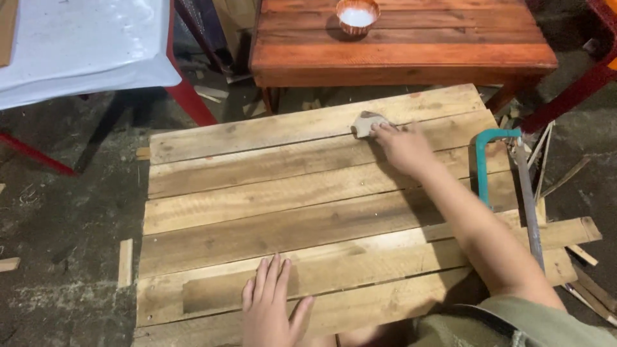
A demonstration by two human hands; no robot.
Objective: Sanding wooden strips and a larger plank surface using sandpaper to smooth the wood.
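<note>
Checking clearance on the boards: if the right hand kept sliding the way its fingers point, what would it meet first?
The right hand points up-left, its fingers on a small pad. Beyond that lie bare planks, then probably the panel's far edge.

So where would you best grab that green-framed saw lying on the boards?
Probably by the teal frame of the saw, coming from above. It lies flat at the right edge of the boards, its frame facing up and uncovered, just beside the right forearm.

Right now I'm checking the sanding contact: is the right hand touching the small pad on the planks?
Touching. The head view shows the right hand with fingertips pressed on the small grey pad, which lies on the plank panel.
</note>
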